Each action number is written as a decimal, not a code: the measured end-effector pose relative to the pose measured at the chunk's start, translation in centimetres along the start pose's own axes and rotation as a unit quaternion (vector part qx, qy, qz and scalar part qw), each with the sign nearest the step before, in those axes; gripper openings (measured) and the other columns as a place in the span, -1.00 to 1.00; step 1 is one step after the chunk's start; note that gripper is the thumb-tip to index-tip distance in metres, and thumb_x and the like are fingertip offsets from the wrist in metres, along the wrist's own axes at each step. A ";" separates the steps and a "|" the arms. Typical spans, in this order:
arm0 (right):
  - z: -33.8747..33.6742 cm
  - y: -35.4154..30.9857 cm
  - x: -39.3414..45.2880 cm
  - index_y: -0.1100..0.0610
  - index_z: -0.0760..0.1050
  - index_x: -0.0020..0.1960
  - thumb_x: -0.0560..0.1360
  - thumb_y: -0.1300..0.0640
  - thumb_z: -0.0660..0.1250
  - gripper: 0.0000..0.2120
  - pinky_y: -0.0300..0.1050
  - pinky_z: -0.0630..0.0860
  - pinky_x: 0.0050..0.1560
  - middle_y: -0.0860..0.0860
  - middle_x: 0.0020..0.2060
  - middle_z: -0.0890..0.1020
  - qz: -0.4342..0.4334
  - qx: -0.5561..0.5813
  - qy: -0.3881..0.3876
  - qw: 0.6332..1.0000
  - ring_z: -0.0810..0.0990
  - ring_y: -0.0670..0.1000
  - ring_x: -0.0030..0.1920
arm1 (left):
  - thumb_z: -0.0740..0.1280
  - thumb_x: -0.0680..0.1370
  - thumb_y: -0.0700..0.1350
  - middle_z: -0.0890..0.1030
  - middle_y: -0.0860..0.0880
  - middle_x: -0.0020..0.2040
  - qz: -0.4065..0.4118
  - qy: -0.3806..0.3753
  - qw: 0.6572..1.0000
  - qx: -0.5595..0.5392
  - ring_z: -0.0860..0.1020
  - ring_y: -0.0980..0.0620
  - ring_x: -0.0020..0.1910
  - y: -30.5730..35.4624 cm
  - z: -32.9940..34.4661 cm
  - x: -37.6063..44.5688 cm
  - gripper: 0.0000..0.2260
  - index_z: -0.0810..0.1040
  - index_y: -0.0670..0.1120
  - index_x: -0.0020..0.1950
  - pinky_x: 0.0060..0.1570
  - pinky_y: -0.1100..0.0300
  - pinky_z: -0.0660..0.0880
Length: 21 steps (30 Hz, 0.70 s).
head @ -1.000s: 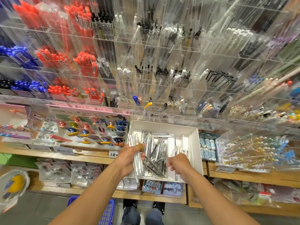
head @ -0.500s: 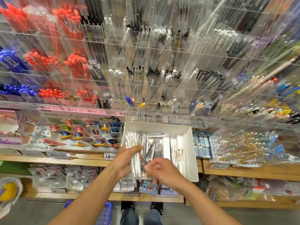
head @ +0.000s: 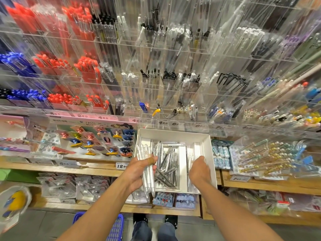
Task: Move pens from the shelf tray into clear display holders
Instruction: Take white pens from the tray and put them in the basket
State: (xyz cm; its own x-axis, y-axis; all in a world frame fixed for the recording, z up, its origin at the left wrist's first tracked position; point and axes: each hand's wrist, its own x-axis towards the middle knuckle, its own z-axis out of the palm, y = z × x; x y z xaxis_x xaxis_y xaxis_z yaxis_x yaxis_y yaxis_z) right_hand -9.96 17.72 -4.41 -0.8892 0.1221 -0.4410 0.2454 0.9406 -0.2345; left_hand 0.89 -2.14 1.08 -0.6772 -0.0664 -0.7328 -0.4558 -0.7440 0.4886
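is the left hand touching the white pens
Touching: the head view shows the left hand with fingers curled round the bundle of white pens.

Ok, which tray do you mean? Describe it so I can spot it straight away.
On the wooden shelf under the clear acrylic pen holders sits an open white cardboard tray. Unlike the colourful packs beside it, it holds loose silver pens, with a hand at either side.

Bare forearms, blue jeans (head: 141, 231), black shoes (head: 171, 220)
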 end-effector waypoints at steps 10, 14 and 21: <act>-5.0 -3.9 -4.7 0.09 0.52 0.06 0.53 0.12 0.39 -0.86 -0.27 0.52 -0.30 0.05 -0.19 0.68 -0.144 0.377 -0.230 0.885 0.62 -0.10 -0.36 | 0.58 0.29 -0.15 0.70 -0.17 -0.19 0.000 -0.002 1.000 -0.001 0.65 -0.08 -0.26 -0.3 -0.2 0.8 -0.36 0.46 -0.34 0.28 -0.19 -0.06 0.63; -4.1 -6.2 -7.8 0.07 0.54 0.03 0.56 0.17 0.34 -0.93 -0.23 0.57 -0.25 0.02 -0.27 0.66 -0.167 0.381 -0.251 0.874 0.62 -0.10 -0.34 | 0.66 0.29 -0.04 0.64 -0.27 -0.07 -0.017 -0.095 0.995 -0.001 0.64 -0.15 -0.16 -0.7 0.5 0.9 -0.45 0.64 -0.31 0.15 -0.06 -0.04 0.64; -3.0 -5.5 -7.9 0.09 0.54 0.03 0.56 0.25 0.32 -0.89 -0.26 0.55 -0.32 0.04 -0.27 0.65 -0.133 0.390 -0.181 0.893 0.63 -0.09 -0.38 | 0.64 0.28 -0.21 0.63 -0.28 -0.13 -0.006 -0.023 0.999 0.021 0.60 -0.11 -0.30 -0.8 0.8 1.1 -0.23 0.33 -0.38 0.35 -0.27 0.00 0.59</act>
State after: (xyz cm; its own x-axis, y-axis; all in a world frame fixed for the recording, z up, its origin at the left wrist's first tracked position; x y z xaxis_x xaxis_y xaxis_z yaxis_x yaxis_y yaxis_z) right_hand -5.41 12.47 2.96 -0.8073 -0.3167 -0.4979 0.3643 0.3963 -0.8428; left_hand 0.10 -1.11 0.25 -0.6977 -0.0264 -0.7159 -0.4863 -0.7163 0.5003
